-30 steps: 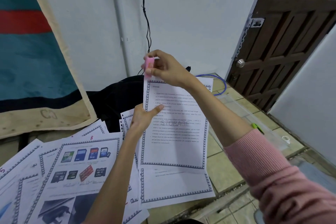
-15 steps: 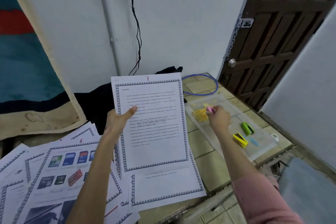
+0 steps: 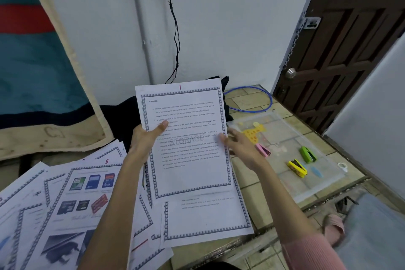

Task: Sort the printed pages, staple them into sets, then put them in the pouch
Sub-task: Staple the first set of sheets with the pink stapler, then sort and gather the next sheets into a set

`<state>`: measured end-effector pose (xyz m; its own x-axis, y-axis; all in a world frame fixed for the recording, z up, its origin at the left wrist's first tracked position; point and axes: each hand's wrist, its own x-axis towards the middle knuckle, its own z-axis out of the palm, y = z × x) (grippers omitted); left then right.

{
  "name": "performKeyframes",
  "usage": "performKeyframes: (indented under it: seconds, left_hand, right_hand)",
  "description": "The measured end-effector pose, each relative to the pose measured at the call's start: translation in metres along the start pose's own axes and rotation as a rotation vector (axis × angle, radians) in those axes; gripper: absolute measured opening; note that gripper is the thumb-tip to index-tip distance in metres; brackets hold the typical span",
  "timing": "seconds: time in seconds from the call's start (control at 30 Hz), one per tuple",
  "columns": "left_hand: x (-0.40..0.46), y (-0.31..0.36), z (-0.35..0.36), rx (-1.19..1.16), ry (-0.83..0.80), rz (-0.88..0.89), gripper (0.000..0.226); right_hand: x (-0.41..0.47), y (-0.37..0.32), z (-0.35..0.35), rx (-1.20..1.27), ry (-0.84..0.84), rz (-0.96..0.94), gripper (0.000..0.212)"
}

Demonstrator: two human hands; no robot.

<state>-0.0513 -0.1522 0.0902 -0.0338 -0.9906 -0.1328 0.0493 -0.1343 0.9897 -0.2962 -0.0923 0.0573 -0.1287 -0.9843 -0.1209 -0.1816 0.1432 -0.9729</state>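
Left hand (image 3: 144, 140) grips the stapled set (image 3: 186, 138) by its left edge, thumb across the text, sheet held upright above the tiled floor (image 3: 252, 182); right hand (image 3: 238, 149) at the set's right edge, fingers relaxed and loosely spread, fingertips touching the paper edge, nothing gripped; top page headed STORAGE, red "1" at its top margin; loose printed pages (image 3: 72, 199) fanned out on the floor toward the left, one more bordered page (image 3: 208, 219) flat just below the held set; clear pouch (image 3: 306, 182) lies flat on the floor to the right; on it a pink stapler (image 3: 264, 150) just beside the right hand, yellow stapler (image 3: 298, 167) and green stapler (image 3: 308, 154) further right
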Motion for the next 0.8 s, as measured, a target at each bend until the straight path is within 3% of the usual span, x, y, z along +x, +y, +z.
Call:
performKeyframes:
  seconds: [0.03,0.13,0.23,0.47,0.6,0.8]
  left_hand:
    - [-0.001,0.003,-0.001,-0.012,0.001,0.008,0.028]
    - [-0.005,0.015,-0.005,-0.017,-0.019,0.101,0.034]
    - [-0.009,0.016,-0.011,0.094,-0.051,0.153,0.027]
    - [-0.02,-0.022,0.002,0.257,-0.02,0.123,0.045]
    - [-0.004,-0.004,0.021,0.301,-0.132,0.204,0.049]
    - [0.022,-0.03,0.103,0.313,-0.276,0.012,0.032]
  right_hand:
    - [0.001,-0.001,0.008,-0.018,-0.071,-0.05,0.032]
    - [0.005,-0.005,0.023,0.114,0.064,-0.187,0.02]
    - [0.009,-0.009,0.024,0.182,0.154,-0.264,0.02]
    - [0.006,0.014,0.03,0.013,0.108,-0.28,0.027]
    - [0.012,-0.001,0.006,-0.018,0.302,-0.242,0.018]
    - [0.017,-0.012,-0.082,-0.319,0.56,-0.126,0.03]
